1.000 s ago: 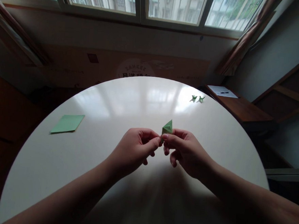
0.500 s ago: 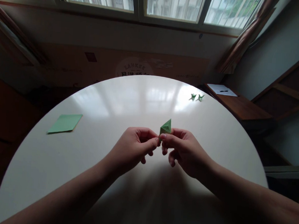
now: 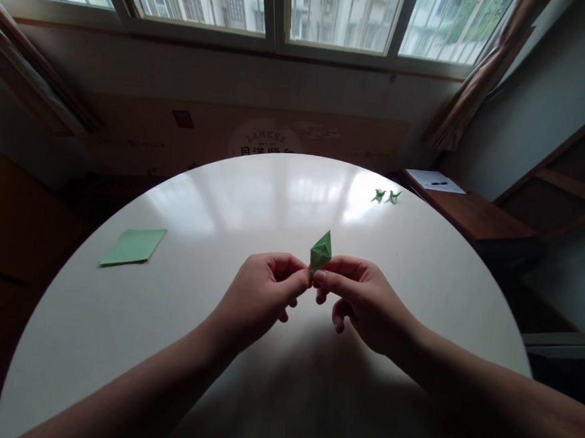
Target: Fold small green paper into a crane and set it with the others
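Flat green paper (image 3: 133, 246) lay on the round white table (image 3: 197, 219). Next, the left hand (image 3: 262, 287) pinched, with thumb and finger, the bottom of the folded green paper (image 3: 321, 249), which pointed up between both hands. The right hand (image 3: 360, 294) pinched its lower right side. Farther back sat two tiny green birds (image 3: 393, 197). Last, a white sheet (image 3: 428, 177) and a pen (image 3: 439, 183) lay on a brown side table (image 3: 488, 216).

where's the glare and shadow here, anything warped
Head view: window glare whitens the far part of the white table, beside the green origami birds; head view: soft shadow below the right hand; head view: curtains slant, likely wide-angle stretch.
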Demonstrator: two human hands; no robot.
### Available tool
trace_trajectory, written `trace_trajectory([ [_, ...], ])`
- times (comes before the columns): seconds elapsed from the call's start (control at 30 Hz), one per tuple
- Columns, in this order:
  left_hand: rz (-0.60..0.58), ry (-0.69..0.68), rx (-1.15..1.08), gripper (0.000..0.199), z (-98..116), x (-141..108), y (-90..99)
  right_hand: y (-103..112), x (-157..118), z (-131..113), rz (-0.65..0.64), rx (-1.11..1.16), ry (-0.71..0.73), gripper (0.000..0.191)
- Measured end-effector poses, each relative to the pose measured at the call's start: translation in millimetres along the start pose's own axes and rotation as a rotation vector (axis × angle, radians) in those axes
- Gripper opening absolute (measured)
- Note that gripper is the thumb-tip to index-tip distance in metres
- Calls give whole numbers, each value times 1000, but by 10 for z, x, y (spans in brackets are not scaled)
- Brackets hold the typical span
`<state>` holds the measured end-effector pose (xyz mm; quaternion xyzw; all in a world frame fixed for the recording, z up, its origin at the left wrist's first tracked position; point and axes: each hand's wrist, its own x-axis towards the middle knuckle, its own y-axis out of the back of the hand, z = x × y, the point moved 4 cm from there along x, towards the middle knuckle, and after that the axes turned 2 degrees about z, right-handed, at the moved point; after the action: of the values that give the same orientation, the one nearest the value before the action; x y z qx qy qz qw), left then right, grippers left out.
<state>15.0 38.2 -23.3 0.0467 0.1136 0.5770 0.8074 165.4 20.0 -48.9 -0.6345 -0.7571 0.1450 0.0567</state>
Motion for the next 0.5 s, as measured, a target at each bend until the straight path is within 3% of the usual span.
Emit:
trace_trajectory([
  [0.23,-18,-30,79,22,-7,2,20,41,12,51,48,50,-38,15],
  [0.5,174,-297,21,21,45,-9,88,-37,-22,61,23,-34,-105,19],
])
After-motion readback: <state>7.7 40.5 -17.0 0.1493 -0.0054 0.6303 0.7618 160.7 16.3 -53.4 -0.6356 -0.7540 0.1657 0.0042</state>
